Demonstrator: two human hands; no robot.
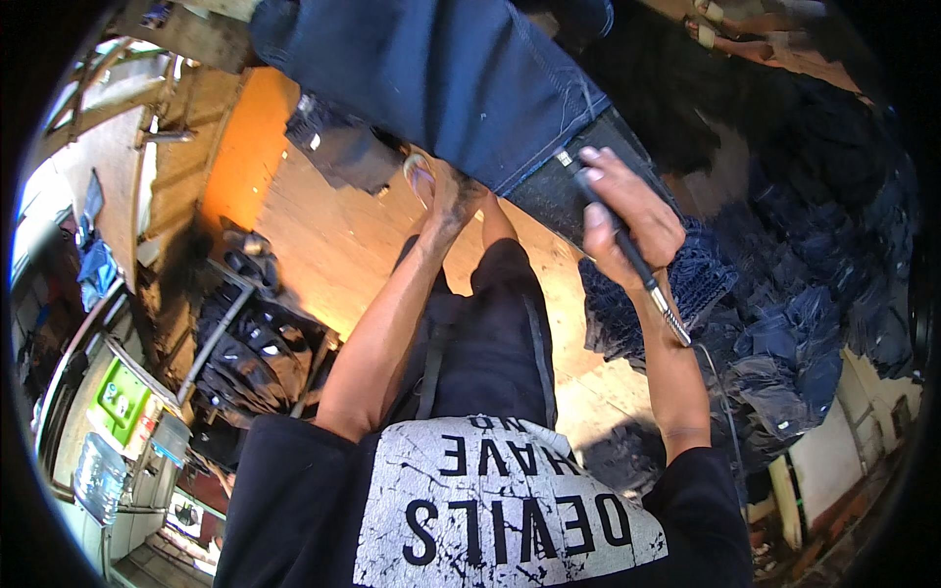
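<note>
Dark blue denim trousers (421,83) lie over a dark flat board (564,191) in front of me. My right hand (632,216) is closed round a black pen-shaped tool (620,235) with a cord. Its small metal tip points up and left, close to the denim's stitched lower edge. The fingers lie along the handle, near the board's right part. At the near left edge of the denim is my left hand (451,201), against or just beside the cloth. Its fingers are mostly hidden, so its grip cannot be made out.
Large piles of dark denim garments (774,314) crowd the right side. More dark clothes (260,353) hang at the left, near a green tray (120,402) and a clear plastic container (98,478). The tool's cord (730,421) runs down past my right arm. Another person's feet (720,39) show at top right.
</note>
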